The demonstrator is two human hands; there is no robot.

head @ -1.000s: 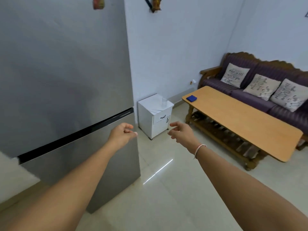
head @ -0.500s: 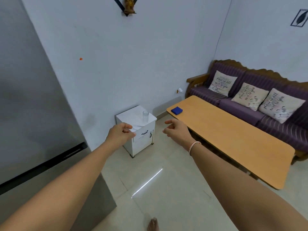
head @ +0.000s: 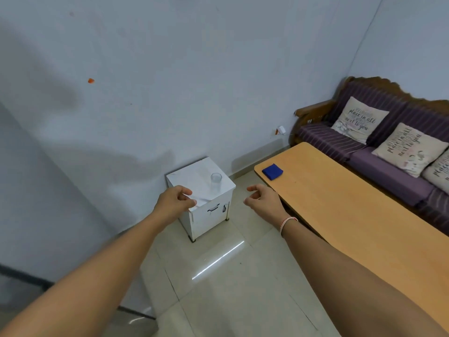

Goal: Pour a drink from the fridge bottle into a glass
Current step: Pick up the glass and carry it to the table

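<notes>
A pale blue-white wall (head: 194, 69) is marked by a small orange spot (head: 90, 80). A white cabinet (head: 206, 210) with a faintly marbled top is fitted with a dark handle, and a clear, colourless glass (head: 216, 178) is seen on it. The table (head: 352, 215) is finished in light orange-brown wood, with a deep blue cloth (head: 272, 171) on it. The sofa (head: 364, 139) is upholstered in purple with thin paler stripes and framed in dark brown wood; its cushions (head: 359, 119) are cream with dark script lettering. The floor (head: 230, 300) is tiled in glossy cream. A pink-and-white band (head: 286, 222) is worn at one wrist.
</notes>
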